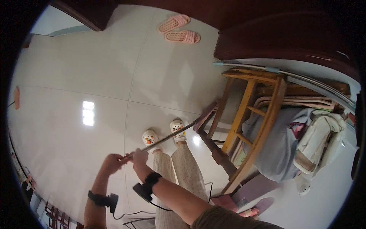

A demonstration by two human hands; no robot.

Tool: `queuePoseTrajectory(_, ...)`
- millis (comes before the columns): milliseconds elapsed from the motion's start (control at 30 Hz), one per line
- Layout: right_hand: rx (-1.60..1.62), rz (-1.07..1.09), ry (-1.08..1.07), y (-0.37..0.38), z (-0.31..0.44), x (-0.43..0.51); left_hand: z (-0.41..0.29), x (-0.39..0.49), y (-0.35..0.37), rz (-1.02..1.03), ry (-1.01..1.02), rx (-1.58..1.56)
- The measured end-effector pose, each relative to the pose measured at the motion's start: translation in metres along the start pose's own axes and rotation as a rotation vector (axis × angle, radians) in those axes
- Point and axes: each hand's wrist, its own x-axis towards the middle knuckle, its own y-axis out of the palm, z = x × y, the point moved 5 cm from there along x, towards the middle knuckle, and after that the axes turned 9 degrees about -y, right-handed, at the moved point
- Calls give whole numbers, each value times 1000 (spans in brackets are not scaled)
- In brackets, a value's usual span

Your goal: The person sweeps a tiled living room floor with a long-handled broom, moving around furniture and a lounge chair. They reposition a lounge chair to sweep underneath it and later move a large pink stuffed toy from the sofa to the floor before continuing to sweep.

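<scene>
My left hand [114, 163] and my right hand [140, 157] are closed close together around the upper end of a long broom handle [168, 136]. The handle slants up to the right, passing over white clogs with colourful charms [177, 129]. At its far end a dark purplish broom head [206, 114] touches or lies near the legs of a wooden chair [240, 114]. Each forearm wears a black strap with a small device and a cable.
Pink slippers [183, 37] lie on the tiled floor near dark wooden furniture [280, 43]. A metal pole [251, 66] runs behind the chair. Grey cloth [274, 146] and a white bag [320, 137] are piled at the right. Another person's hands [31, 183] show at the lower left.
</scene>
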Motion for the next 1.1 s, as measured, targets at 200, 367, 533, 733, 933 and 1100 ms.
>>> queuePoseTrajectory(200, -601, -62, -516, 59, 55, 135, -44, 182, -6, 15, 129, 107)
queuePoseTrajectory(367, -747, -527, -588, 31, 180, 235, -146, 281, 76, 24, 314, 136)
queuePoseTrajectory(533, -535, -382, -645, -7, 270, 281, -227, 293, 150, -25, 419, 155)
queuePoseTrajectory(733, -930, -416, -712, -38, 253, 229, -180, 245, 179, 31, 388, 177)
queuePoseTrajectory(933, -679, -65, -355, -52, 149, 175, -85, 182, 184, -92, 697, 431)
queuePoseTrajectory(1100, -1064, -49, -618, -73, 94, 137, -16, 136, 188, -55, 245, 47)
